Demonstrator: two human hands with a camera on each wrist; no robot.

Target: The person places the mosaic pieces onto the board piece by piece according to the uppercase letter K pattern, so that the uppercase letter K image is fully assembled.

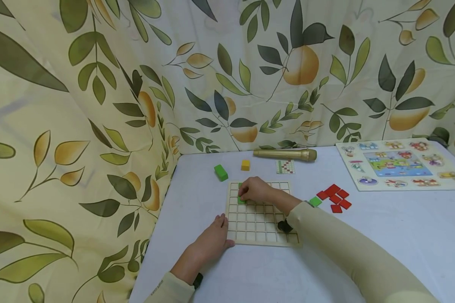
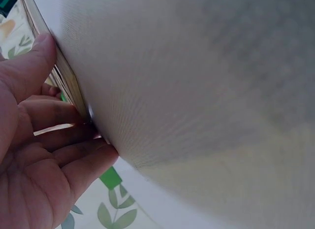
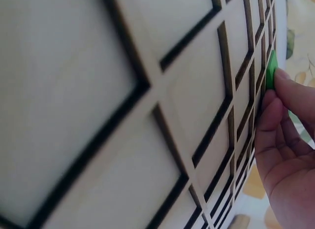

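A pale wooden grid board lies on the white table in the head view. My right hand is at its upper left part, pinching a green tile at the cells; in the right wrist view the thumb touches this green tile. Another bit of green shows just above the fingers, mostly hidden. My left hand rests at the board's lower left corner, fingers along the left side and thumb by the front edge. The left wrist view shows that hand touching the board's edge.
Behind the board lie a green block, a yellow block, a small pattern card and a gold microphone. Several red tiles and a green tile lie right of it. A picture puzzle board sits far right.
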